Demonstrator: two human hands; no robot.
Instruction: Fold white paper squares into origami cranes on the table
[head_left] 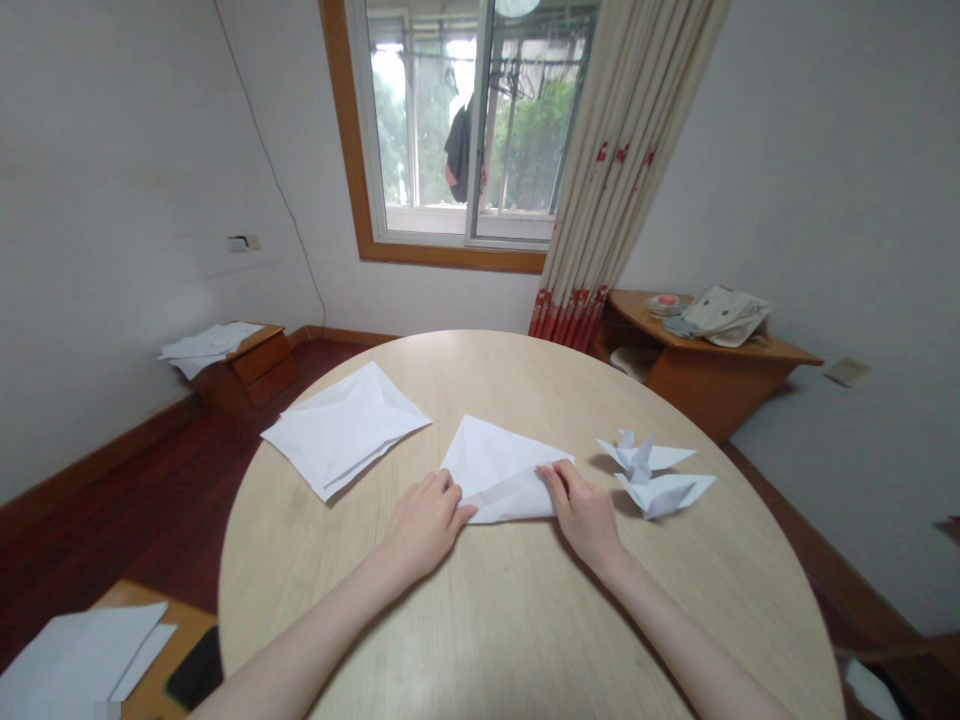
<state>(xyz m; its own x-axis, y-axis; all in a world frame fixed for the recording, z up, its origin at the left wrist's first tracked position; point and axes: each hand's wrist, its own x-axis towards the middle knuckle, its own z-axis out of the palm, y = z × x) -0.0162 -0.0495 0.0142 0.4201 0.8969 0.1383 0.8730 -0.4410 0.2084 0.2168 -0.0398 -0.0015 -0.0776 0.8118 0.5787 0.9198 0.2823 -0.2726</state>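
Note:
A white sheet of paper (pixel 491 465), folded into a triangle, lies on the round wooden table (pixel 480 620) in front of me. My left hand (pixel 424 520) pinches its lower left corner, lifting the near flap. My right hand (pixel 581 510) pinches the flap's right end. Both hands have their fingers closed on the paper. Two folded white paper cranes (pixel 654 472) stand just right of my right hand.
A stack of creased white sheets (pixel 345 428) lies on the table at the left. A low stool with papers (pixel 71 650) and a dark phone (pixel 196 668) sits at the lower left. A wooden corner desk (pixel 712 350) stands at the right, under the curtain.

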